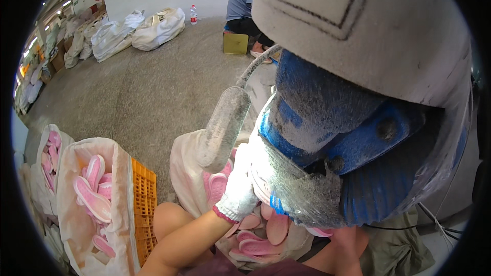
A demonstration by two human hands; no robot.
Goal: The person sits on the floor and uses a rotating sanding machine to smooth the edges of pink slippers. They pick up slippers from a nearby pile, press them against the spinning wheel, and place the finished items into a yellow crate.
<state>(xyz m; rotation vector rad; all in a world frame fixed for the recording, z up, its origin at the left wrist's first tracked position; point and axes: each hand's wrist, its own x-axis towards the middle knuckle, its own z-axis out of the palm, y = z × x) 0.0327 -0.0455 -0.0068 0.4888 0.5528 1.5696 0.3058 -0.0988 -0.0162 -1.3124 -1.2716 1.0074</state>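
Note:
My left hand (239, 191), in a white knit glove with a dark pink cuff, is closed on the edge of a pale shoe sole (261, 188). Strong light washes out its fingertips. The dusty blue-and-grey machine (327, 138) stands directly in front and covers most of the sole. My right forearm (349, 248) comes up under the machine, which hides that hand's fingers. Beside it, the tip of a pink sole (320, 232) shows below the housing. Under my left hand, pink-and-white soles (261, 245) lie in an open cloth sack (186, 161).
A dusty oblong lamp-like piece (225, 128) hangs from a flexible arm left of the machine. At left, an orange crate (144, 199) adjoins a sack (123, 174) of pink soles. Far back are white sacks (158, 28), a bottle (193, 15) and a seated person (241, 2).

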